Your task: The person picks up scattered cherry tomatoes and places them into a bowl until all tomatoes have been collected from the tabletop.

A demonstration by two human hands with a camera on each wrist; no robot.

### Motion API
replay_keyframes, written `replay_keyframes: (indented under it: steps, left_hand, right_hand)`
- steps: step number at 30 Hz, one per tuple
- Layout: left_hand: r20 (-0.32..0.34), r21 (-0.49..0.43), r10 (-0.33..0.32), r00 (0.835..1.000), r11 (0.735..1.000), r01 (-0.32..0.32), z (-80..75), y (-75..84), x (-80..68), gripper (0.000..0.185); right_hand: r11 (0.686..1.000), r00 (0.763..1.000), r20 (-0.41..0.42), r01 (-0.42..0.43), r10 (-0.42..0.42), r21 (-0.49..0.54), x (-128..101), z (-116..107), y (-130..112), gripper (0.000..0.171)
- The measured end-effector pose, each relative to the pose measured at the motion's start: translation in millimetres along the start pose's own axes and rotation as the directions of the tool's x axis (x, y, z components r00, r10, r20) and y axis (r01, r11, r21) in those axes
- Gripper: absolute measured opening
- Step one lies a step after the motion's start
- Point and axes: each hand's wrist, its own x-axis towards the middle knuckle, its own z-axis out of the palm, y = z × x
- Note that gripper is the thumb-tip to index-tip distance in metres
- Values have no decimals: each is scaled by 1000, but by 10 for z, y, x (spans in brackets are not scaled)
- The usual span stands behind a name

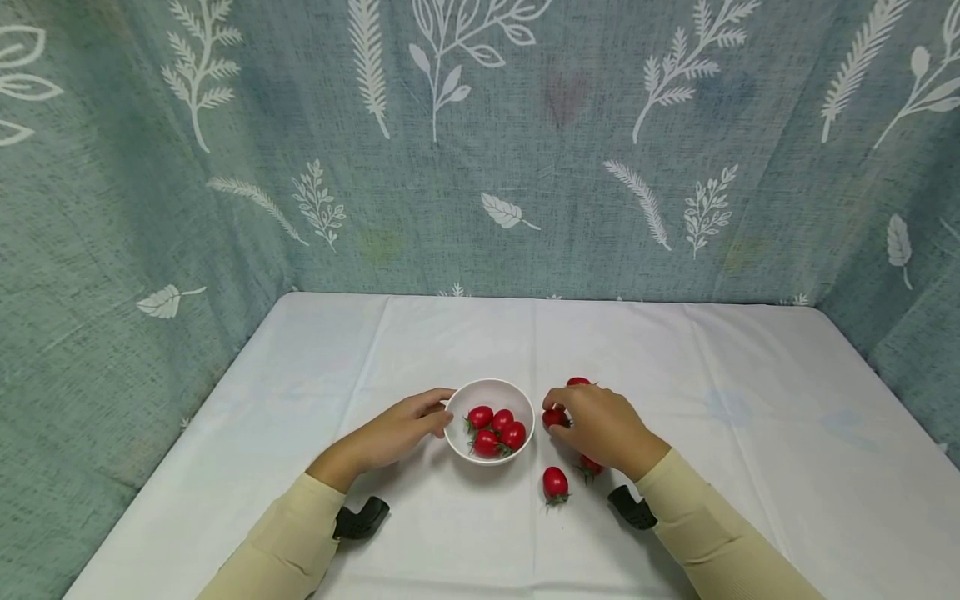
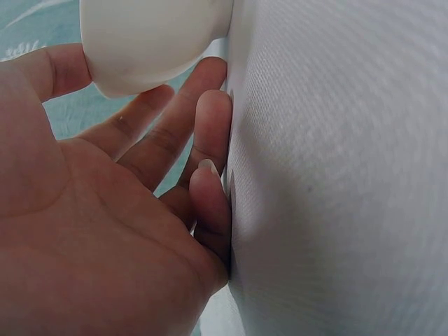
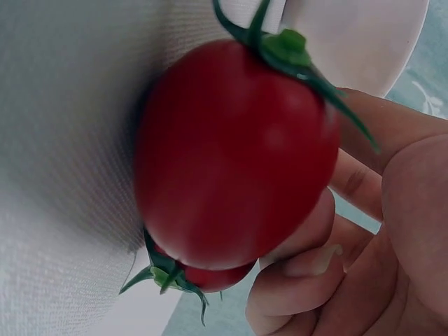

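Observation:
A white bowl (image 1: 489,398) holding several red cherry tomatoes (image 1: 497,429) stands near the front middle of the table. My left hand (image 1: 442,412) rests against the bowl's left side; in the left wrist view its thumb and straight fingers (image 2: 210,126) touch the bowl (image 2: 147,42), with the little finger lying on the cloth. Just right of the bowl, my right hand (image 1: 558,408) curls its fingers around a tomato (image 1: 553,418). Another tomato (image 1: 590,467) lies under that wrist and fills the right wrist view (image 3: 231,154), where curled fingers (image 3: 308,262) show beside it.
One loose tomato (image 1: 555,483) lies on the white tablecloth (image 1: 750,433) in front of the bowl, and another (image 1: 577,382) peeks out behind my right hand. Leaf-patterned curtains (image 1: 480,167) close in the table at the back and on both sides.

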Motion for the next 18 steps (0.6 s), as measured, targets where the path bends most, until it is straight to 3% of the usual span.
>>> replay_keyframes:
  steps: [18]
  left_hand:
    - [-12, 5, -13, 1000, 1000, 13, 6, 18, -15, 40]
  right_hand:
    - [1000, 1000, -6, 4, -4, 9, -14, -26, -44, 22]
